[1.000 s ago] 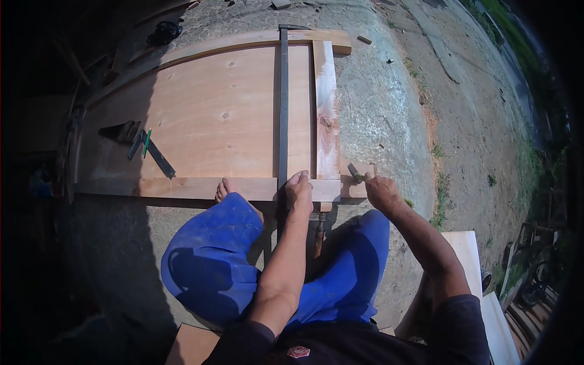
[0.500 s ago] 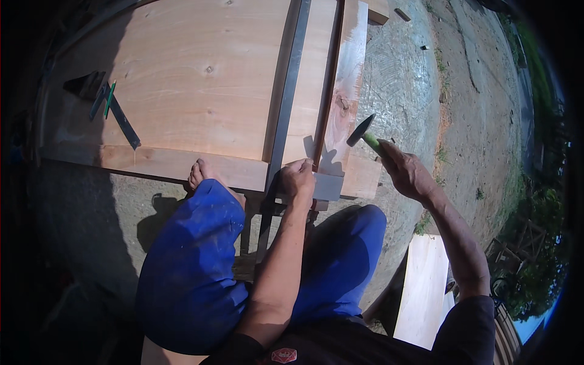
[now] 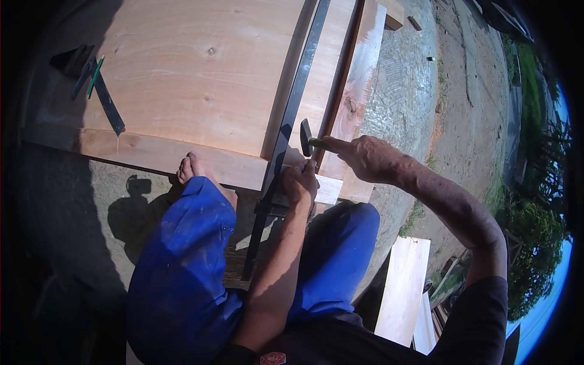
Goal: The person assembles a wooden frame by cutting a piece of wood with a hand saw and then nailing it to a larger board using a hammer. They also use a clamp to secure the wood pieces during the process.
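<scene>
R hand point(image 3: 365, 159) sits just right of frame centre, fingers curled shut around the green handle of a small hammer point(image 3: 306, 137); index finger lies stretched along the handle. The dark hammer head points to 9 o'clock from the hand, hovering just above the wood, close beside the long dark metal bar point(image 3: 291, 115). Can't tell if the head touches the wood.

L hand point(image 3: 300, 182) is at 7 o'clock from the R hand, nearly touching distance. It's closed into a loose fist, thumb side up, pressing on the near end of the panel right beside the metal bar. Whether it pinches sth small betw. fingertips: can't tell, too small to see.

The bar runs from 12 o'clock (top edge) down to approx. 6 o'clock betw. the knees, lying across the big pale wood panel point(image 3: 194, 73). A narrower rough plank point(image 3: 359, 79) lies along the panel's R side, at 12 o'clock from the R hand.

Panel rests on concrete ground point(image 3: 401, 97), not a bench. Person squats over it, blue trousers point(image 3: 182, 267), bare foot point(image 3: 190, 167) touching the panel's near edge at 9 o'clock from L hand.

Far L, at 10 o'clock: a green pencil point(image 3: 95, 76) and a dark flat tool point(image 3: 109, 106) on the panel. At 5 o'clock, pale boards point(image 3: 404, 286) lie on the ground.
</scene>
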The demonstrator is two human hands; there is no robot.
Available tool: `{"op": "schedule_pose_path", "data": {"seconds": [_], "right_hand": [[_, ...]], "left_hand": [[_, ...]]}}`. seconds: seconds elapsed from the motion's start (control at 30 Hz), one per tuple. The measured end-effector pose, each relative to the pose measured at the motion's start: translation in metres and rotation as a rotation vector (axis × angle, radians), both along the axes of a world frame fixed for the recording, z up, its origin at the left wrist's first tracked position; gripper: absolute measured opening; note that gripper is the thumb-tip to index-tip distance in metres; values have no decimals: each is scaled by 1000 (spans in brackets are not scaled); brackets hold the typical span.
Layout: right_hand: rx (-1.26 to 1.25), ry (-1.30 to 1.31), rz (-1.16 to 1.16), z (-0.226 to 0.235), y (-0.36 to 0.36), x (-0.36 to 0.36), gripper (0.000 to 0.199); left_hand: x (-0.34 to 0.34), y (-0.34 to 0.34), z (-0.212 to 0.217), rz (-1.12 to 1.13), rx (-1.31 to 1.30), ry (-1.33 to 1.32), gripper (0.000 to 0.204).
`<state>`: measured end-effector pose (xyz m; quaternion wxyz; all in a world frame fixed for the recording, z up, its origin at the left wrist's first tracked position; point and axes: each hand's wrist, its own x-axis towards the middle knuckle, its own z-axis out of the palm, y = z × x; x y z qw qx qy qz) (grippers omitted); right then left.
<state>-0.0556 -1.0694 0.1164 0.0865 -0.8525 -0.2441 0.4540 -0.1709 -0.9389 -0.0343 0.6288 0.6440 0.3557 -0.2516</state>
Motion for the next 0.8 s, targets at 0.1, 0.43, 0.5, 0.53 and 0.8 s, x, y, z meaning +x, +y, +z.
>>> {"op": "schedule_pose_path", "data": {"seconds": [0.1, 0.43, 0.5, 0.53, 0.8], "right_hand": [[16, -24, 41, -7, 1, 4, 44], [11, -50, 2, 4, 16, 10, 43], [76, -137, -1, -7, 6, 7, 47], [55, -102, 31, -11, 3, 6, 47], [183, -297, -58, -17, 1, 8, 50]], "left_hand": [[-6, -2, -9, -10, -24, -77, 31], [-11, -9, -25, -30, 65, -110, 31], [-11, -10, -24, -39, 63, -121, 31], [-12, -10, -24, -61, 83, -122, 31], [3, -3, 6, -105, -11, 44, 31]]}}
